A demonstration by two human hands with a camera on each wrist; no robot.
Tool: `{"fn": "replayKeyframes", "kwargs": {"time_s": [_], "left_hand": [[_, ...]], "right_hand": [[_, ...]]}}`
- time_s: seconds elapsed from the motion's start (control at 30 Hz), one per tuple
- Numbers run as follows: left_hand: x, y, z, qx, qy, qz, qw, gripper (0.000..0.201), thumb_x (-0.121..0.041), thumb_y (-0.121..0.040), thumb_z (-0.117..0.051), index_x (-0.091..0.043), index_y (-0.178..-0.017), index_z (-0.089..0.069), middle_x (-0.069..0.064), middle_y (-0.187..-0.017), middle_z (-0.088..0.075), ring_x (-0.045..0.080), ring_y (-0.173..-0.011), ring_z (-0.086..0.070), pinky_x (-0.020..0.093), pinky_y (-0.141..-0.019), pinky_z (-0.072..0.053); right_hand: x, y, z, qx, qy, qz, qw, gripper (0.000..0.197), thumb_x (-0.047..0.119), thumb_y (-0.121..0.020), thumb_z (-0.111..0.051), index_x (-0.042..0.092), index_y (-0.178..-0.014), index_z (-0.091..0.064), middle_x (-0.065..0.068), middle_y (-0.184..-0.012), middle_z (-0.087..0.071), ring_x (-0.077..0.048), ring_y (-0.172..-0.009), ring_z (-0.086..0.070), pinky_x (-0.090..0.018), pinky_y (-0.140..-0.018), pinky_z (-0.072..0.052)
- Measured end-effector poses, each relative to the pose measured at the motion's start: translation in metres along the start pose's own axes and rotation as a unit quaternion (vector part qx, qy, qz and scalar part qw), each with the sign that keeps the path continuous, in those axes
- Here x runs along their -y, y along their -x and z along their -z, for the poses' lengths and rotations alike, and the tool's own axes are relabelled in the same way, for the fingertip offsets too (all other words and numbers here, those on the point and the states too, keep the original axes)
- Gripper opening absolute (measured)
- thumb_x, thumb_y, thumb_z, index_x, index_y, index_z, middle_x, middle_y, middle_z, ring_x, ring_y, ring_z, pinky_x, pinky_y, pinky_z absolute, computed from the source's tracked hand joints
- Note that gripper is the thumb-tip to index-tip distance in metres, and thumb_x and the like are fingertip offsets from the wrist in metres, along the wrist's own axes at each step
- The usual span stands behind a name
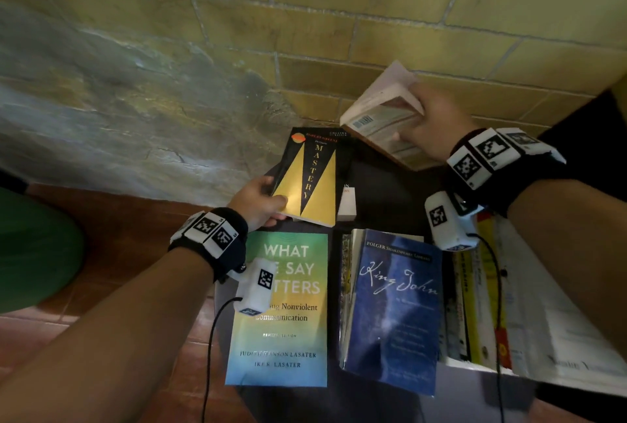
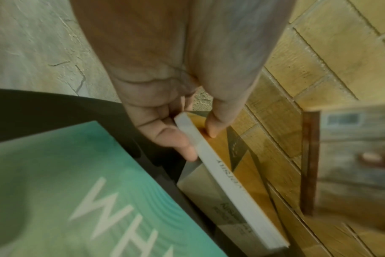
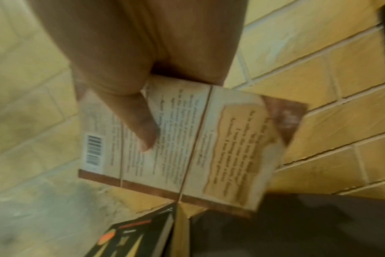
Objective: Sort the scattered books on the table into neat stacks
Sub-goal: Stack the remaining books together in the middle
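My left hand pinches the near left corner of the black and gold Mastery book, thumb on the cover, fingers beneath; the left wrist view shows that grip on the book, which is tilted up off the table. My right hand grips a cream paperback held in the air at the back right, back cover with barcode toward me. A teal book, What We Say Matters, lies flat at the front left. The blue King John tops a stack beside it.
A small white book lies under the Mastery book's right edge. A row of books with yellow and white spines lies at the right on a large white book. The dark table stands against a yellow brick wall; red tile floor at left.
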State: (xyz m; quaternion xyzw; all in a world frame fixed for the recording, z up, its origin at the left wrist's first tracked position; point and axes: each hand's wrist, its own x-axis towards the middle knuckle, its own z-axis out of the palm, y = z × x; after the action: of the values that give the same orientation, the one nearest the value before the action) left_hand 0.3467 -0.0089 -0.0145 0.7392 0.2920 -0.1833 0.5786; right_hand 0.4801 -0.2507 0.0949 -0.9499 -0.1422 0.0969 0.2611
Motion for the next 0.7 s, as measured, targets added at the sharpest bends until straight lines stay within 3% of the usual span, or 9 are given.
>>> {"fn": "replayKeyframes", "kwargs": {"time_s": [0.07,0.13,0.2,0.27,0.4,0.47,0.53,0.6,0.7], "left_hand": [[0.003,0.002,0.001,0.006,-0.011,-0.020,1.000,0.059,-0.012,-0.091,-0.063,-0.028,-0.141,-0.034,0.007,-0.112,-0.065,0.017,-0.075,-0.069,0.027,-0.064,-0.053],[0.005,0.003,0.002,0.007,-0.004,-0.031,0.999,0.061,-0.012,-0.092,-0.062,-0.036,-0.141,-0.035,0.006,-0.117,-0.065,0.018,-0.076,-0.069,0.026,-0.061,-0.049],[0.005,0.004,0.003,0.005,0.034,-0.024,0.999,0.048,-0.021,-0.097,-0.056,-0.039,-0.139,-0.040,0.003,-0.122,-0.063,0.018,-0.077,-0.068,0.026,-0.061,-0.046],[0.001,0.007,0.003,-0.002,0.066,0.002,0.998,0.036,-0.041,-0.100,-0.043,-0.038,-0.136,-0.043,-0.004,-0.119,-0.062,0.017,-0.077,-0.068,0.027,-0.062,-0.045],[-0.004,0.009,0.001,0.033,0.105,0.067,0.992,0.057,-0.075,-0.086,-0.036,-0.037,-0.125,-0.051,-0.005,-0.115,-0.064,0.017,-0.084,-0.066,0.026,-0.063,-0.043],[-0.007,0.011,-0.001,0.051,0.110,0.071,0.990,0.052,-0.077,-0.082,-0.039,-0.035,-0.104,-0.060,-0.005,-0.099,-0.066,0.017,-0.087,-0.063,0.027,-0.071,-0.046],[-0.004,0.010,-0.004,0.071,0.109,0.070,0.989,0.046,-0.075,-0.081,-0.045,-0.034,-0.094,-0.062,-0.004,-0.097,-0.066,0.017,-0.093,-0.060,0.030,-0.079,-0.046],[0.001,0.010,-0.004,0.092,0.093,0.054,0.990,0.037,-0.066,-0.082,-0.057,-0.034,-0.101,-0.061,-0.002,-0.106,-0.066,0.016,-0.098,-0.059,0.028,-0.075,-0.047],[0.006,0.003,-0.004,0.098,0.062,0.036,0.993,0.052,-0.056,-0.076,-0.071,-0.026,-0.117,-0.058,0.001,-0.117,-0.067,0.015,-0.103,-0.062,0.024,-0.065,-0.049]], "right_hand": [[0.010,0.008,-0.002,-0.026,-0.044,0.047,0.998,0.032,0.011,-0.072,-0.072,0.031,-0.092,-0.059,-0.003,-0.100,-0.063,-0.029,-0.099,-0.060,-0.049,-0.090,-0.048],[0.017,0.015,-0.005,-0.058,-0.053,0.094,0.992,0.026,0.021,-0.069,-0.074,0.034,-0.076,-0.053,0.007,-0.091,-0.059,-0.026,-0.095,-0.057,-0.054,-0.085,-0.047],[0.024,0.023,-0.012,-0.079,-0.025,0.135,0.987,0.019,0.021,-0.073,-0.073,0.029,-0.078,-0.057,0.004,-0.097,-0.054,-0.028,-0.102,-0.050,-0.048,-0.088,-0.042],[0.028,0.030,-0.023,-0.092,0.006,0.158,0.983,0.013,0.018,-0.076,-0.073,0.016,-0.084,-0.064,-0.004,-0.102,-0.053,-0.024,-0.101,-0.042,-0.034,-0.085,-0.036],[0.029,0.044,-0.045,-0.050,0.022,0.162,0.985,0.020,0.014,-0.074,-0.076,0.016,-0.088,-0.062,0.003,-0.103,-0.047,-0.012,-0.098,-0.035,-0.027,-0.085,-0.035],[0.028,0.050,-0.051,-0.023,0.030,0.174,0.984,0.020,0.013,-0.074,-0.076,0.015,-0.089,-0.062,-0.003,-0.106,-0.050,-0.013,-0.099,-0.037,-0.029,-0.086,-0.038],[0.028,0.055,-0.056,0.002,0.047,0.196,0.979,0.020,0.013,-0.075,-0.077,0.014,-0.090,-0.064,-0.007,-0.107,-0.052,-0.018,-0.101,-0.041,-0.031,-0.085,-0.042],[0.028,0.058,-0.063,0.028,0.070,0.202,0.976,0.020,0.011,-0.075,-0.075,0.015,-0.093,-0.066,-0.008,-0.110,-0.051,-0.023,-0.106,-0.042,-0.036,-0.088,-0.044],[0.025,0.057,-0.070,0.077,0.118,0.169,0.976,0.019,0.014,-0.075,-0.075,0.017,-0.093,-0.069,-0.006,-0.118,-0.048,-0.026,-0.113,-0.040,-0.038,-0.095,-0.042]]}}
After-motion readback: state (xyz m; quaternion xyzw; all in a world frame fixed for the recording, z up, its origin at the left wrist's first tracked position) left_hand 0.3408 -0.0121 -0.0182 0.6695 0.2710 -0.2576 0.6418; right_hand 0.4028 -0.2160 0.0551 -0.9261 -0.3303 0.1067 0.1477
